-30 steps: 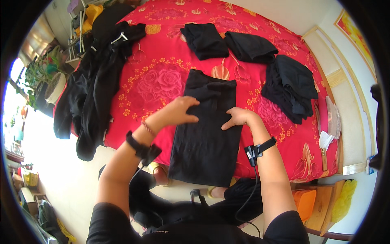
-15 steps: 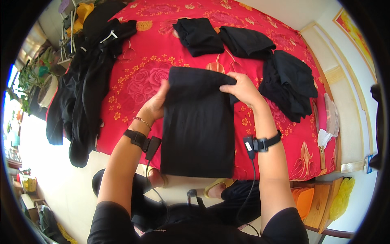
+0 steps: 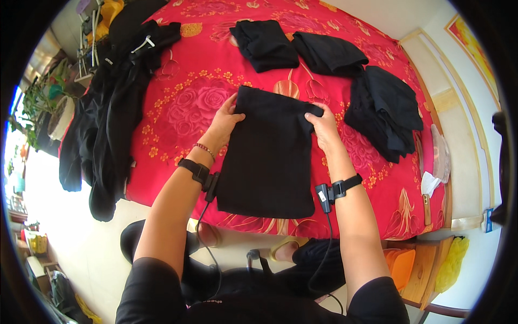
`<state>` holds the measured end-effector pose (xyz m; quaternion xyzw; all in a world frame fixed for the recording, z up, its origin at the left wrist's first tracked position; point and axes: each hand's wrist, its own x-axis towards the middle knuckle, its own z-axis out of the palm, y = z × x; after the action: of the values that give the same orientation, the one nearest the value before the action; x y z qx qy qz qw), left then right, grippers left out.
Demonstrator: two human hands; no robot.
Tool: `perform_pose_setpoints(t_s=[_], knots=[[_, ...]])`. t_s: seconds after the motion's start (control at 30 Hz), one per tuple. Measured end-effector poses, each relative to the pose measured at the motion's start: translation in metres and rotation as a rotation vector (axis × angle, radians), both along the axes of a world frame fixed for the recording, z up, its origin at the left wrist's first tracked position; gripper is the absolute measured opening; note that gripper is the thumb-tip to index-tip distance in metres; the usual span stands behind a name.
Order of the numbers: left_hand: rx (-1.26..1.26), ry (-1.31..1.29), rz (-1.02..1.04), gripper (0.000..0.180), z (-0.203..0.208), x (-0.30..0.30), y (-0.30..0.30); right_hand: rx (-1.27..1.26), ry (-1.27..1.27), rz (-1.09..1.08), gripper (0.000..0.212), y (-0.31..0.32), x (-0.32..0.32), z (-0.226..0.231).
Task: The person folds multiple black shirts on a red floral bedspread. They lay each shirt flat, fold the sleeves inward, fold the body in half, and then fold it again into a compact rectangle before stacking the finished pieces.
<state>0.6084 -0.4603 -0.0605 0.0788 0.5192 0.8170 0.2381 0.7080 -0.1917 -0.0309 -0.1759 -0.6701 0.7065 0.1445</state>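
Note:
A folded black garment (image 3: 267, 156) hangs between my two hands as a flat rectangle above the near part of the bed. On its upper left edge my left hand (image 3: 225, 120) is closed, thumb in front and fingers behind. My right hand (image 3: 322, 123) pinches the upper right corner in the same way. What kind of garment it is cannot be made out. Beyond it on the bed lie a folded black bundle (image 3: 265, 46), a second folded black garment (image 3: 330, 53) and, to the right, a stack of folded black clothes (image 3: 384, 110).
A red floral sheet (image 3: 183, 108) covers the bed. Loose black clothes (image 3: 116, 108) spread along its left side, partly over the edge. By the right edge are a phone (image 3: 427, 209) and a white tissue (image 3: 430, 182). An orange stool (image 3: 400, 267) stands at the lower right.
The garment has moved a little away from me, its lower edge now higher over the bed. My left hand has shifted right, its thumb now over the front of the cloth.

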Motion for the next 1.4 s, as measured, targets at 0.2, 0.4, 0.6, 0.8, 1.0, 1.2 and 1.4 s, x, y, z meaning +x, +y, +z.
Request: perform_pose_setpoints(t_s=[0.2,0.4,0.6,0.8,1.0,1.2,1.4], knots=[[-0.164,-0.321,-0.025,0.038,-0.001,0.021,-0.039,0.101,-0.418,-0.107,0.052,-0.007,0.038,0.002],[-0.191,-0.493,-0.138,0.043,0.022,0.112,-0.086,-0.164,-0.556,0.430,0.055,-0.027,0.128,0.028],[-0.287,-0.187,-0.421,0.044,0.041,0.170,-0.114,-0.415,-0.240,0.469,0.091,-0.069,0.212,0.027],[-0.174,0.065,-0.250,0.047,0.038,0.193,-0.106,-0.092,-0.081,0.223,0.088,-0.084,0.232,0.017],[-0.125,-0.096,-0.394,0.046,0.039,0.188,-0.110,0.229,-0.127,0.289,0.069,-0.094,0.232,0.006],[-0.171,0.079,-0.311,0.044,0.026,0.190,-0.107,0.080,-0.135,0.290,0.045,-0.088,0.232,0.006],[-0.635,0.122,-0.178,0.028,0.013,0.193,-0.115,0.325,-0.436,0.331,0.038,-0.088,0.237,0.005]])
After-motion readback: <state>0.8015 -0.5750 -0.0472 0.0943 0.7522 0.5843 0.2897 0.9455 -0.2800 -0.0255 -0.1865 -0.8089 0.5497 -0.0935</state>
